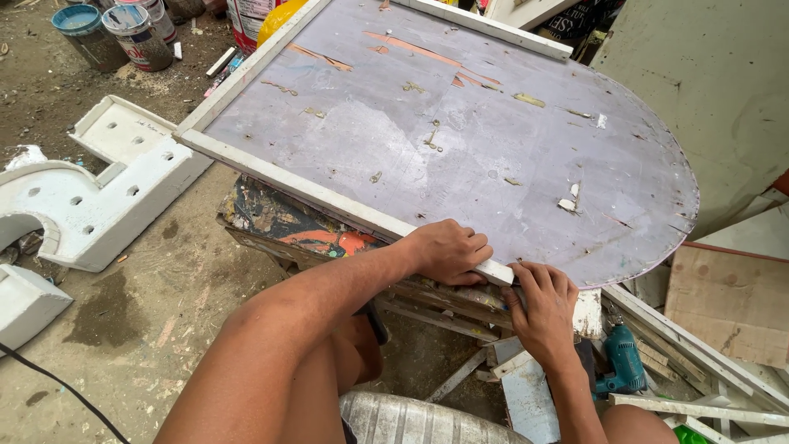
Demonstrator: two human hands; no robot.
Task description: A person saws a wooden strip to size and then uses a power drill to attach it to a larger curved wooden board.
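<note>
White edge strip (329,197) runs along near edge of grey rounded panel (460,148) | left hand (444,251) grip closed over strip's end | right hand (542,308) fingers pinch same end just beside it | teal drill (625,366) below panel, near right hand | paint cans (115,33) well beyond panel's far corner | white foam shapes (90,197) on ground beside panel

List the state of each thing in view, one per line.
Panel: lying flat, surface scratched and peeling.
White strip: along the panel's near edge.
Left hand: closed over the strip.
Right hand: fingers at the strip's end.
Drill: lying unused.
Paint cans: upright.
</note>
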